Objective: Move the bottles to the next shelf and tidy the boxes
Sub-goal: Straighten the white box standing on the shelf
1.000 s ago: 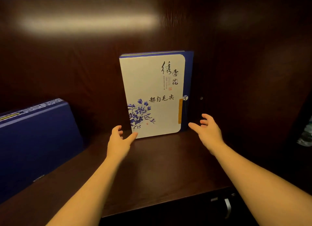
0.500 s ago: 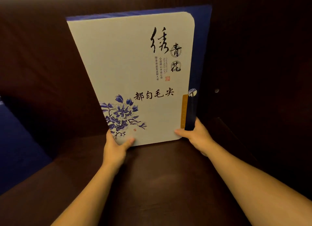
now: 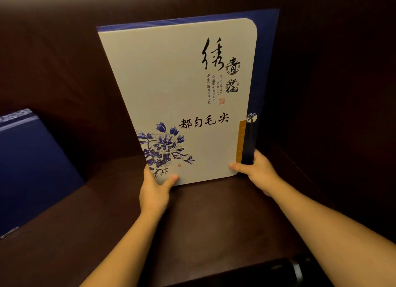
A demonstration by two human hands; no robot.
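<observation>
A flat white and blue tea gift box (image 3: 184,89), with black calligraphy and a blue flower print, stands upright on the dark wooden shelf (image 3: 214,222), close to the right wall. My left hand (image 3: 154,192) grips its lower left corner, thumb on the front face. My right hand (image 3: 260,173) holds the lower right corner, fingers wrapped around the blue edge. A second, dark blue box (image 3: 32,164) leans at the far left of the same shelf. No bottles are in view.
The shelf compartment has dark wooden back and side walls; the right wall (image 3: 332,115) is just beside the held box. A dark object with a shiny band (image 3: 297,269) shows below the shelf's front edge at the bottom right.
Both hands reached in and took hold of the white box's lower corners. The view then closed in on the box and has since shifted so the blue box shows again at left.
</observation>
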